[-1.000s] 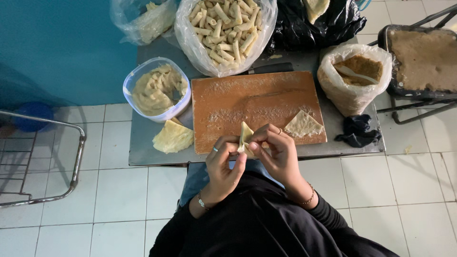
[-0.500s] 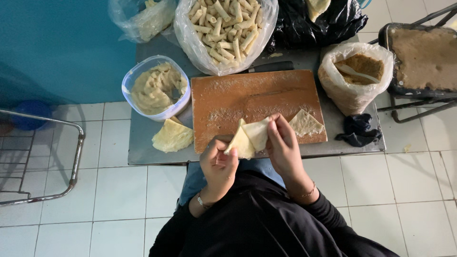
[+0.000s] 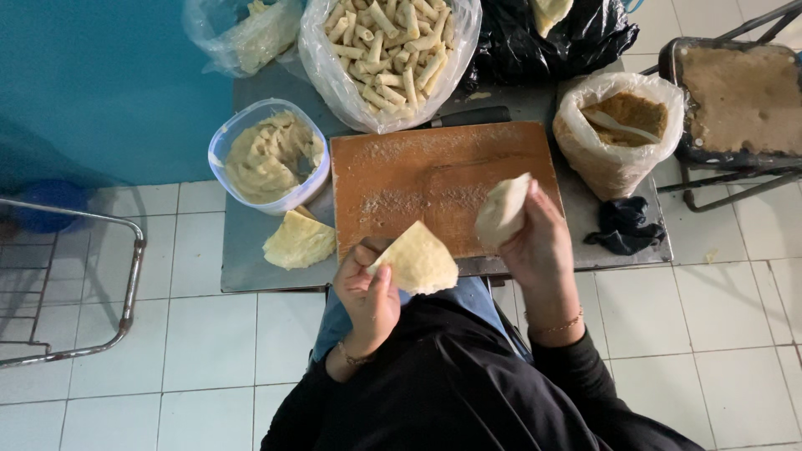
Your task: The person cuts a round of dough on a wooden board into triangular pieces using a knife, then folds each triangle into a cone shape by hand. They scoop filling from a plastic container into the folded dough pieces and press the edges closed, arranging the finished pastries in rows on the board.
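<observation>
My left hand pinches a thin pale triangular wrapper sheet at the near edge of the wooden cutting board. My right hand holds up a second pale wrapper sheet, curved over its fingers, above the board's right side. The two sheets are apart from each other. A folded stack of yellowish wrappers lies on the metal table left of the board. Behind that stack stands a clear tub of pale creamy filling.
A clear bag of finished pale rolls sits behind the board. A bag of brown crumbs with a spoon is at the right, a black cloth beside it. A tray of brown crumbs rests on a chair. A metal rack stands left.
My hands have pulled apart: the wrappers held together a second ago are now split, one sheet in each hand. The wrapper that lay on the board's right side is gone from it.
</observation>
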Motion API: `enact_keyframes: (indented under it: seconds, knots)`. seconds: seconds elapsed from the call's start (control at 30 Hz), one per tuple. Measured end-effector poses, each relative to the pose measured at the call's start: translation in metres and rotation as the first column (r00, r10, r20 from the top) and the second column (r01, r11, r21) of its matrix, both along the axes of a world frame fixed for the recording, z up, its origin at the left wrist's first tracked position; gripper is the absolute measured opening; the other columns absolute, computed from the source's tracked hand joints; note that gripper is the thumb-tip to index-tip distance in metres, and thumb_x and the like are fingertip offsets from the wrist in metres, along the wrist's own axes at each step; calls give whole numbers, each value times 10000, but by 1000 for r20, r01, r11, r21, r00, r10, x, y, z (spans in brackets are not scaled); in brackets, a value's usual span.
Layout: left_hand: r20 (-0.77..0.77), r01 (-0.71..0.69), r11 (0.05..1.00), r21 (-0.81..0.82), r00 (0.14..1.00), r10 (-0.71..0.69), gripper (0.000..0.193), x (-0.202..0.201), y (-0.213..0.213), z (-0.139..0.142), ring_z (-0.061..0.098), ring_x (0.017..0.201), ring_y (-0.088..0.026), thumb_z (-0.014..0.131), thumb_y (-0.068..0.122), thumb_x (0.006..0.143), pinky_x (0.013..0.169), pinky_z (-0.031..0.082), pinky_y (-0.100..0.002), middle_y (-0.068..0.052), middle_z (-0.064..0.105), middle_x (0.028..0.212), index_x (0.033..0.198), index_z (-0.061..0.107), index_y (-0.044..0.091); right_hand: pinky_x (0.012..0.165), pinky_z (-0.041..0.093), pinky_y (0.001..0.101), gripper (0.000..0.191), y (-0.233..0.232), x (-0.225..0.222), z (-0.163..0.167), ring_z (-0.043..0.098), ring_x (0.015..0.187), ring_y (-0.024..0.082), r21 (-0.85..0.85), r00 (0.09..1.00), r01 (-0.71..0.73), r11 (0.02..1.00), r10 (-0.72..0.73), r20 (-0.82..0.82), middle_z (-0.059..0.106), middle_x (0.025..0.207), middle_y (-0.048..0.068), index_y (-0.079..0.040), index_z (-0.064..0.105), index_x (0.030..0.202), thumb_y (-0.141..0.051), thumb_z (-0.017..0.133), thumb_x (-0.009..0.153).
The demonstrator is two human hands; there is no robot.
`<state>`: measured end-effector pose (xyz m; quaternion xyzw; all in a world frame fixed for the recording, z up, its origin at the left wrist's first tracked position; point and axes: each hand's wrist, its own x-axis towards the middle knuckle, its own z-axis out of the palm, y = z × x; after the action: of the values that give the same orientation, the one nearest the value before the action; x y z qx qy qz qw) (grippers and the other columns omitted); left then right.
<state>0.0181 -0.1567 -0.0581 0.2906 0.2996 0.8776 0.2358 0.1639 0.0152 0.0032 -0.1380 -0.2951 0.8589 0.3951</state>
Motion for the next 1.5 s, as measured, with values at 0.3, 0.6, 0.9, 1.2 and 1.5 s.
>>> enact_keyframes:
  seconds: [0.3,0.6,0.9,1.2,1.5]
  knots:
    - [-6,-104,989,-106,995,104,129,-17,-8,15,499,893,-79,612,-8,976,849,404,-230,-53,593,986,902,511,24,907,618,327,101,15,31,17,706,958,159,856,658,89,509,-676,333,693,1039,81,0,612,1108,-95,579,1110]
    - [-100,-177,954,-241,983,157,72,-23,-9,11,498,855,-57,598,-35,967,802,417,-213,-19,597,941,936,547,6,857,404,392,104,-40,-18,-16,654,928,178,869,376,-484,-106,-922,97,707,925,-28,-162,741,916,-250,798,908]
    - [-109,-160,962,-221,984,138,75,-22,-5,13,492,866,-57,607,-28,983,808,409,-215,-14,589,947,941,556,7,867,372,371,71,-11,8,1,647,904,136,890,387,-455,20,-896,218,757,996,-59,-181,793,951,-159,729,930]
    - [-122,-111,961,-252,989,83,93,-24,-6,19,503,868,-62,612,-9,998,800,420,-218,-22,594,970,931,551,10,880,418,390,295,1,8,-1,641,1050,231,850,392,-525,46,-874,289,709,1104,4,-141,788,1130,-72,692,860]
    - [-146,-91,964,-249,988,55,92,-19,-4,20,507,882,-67,613,5,1017,807,420,-220,-28,599,999,948,553,8,1034,379,466,385,-12,9,-2,574,1204,237,701,314,-708,-81,-926,210,693,1243,-9,-183,786,1174,-48,640,843]
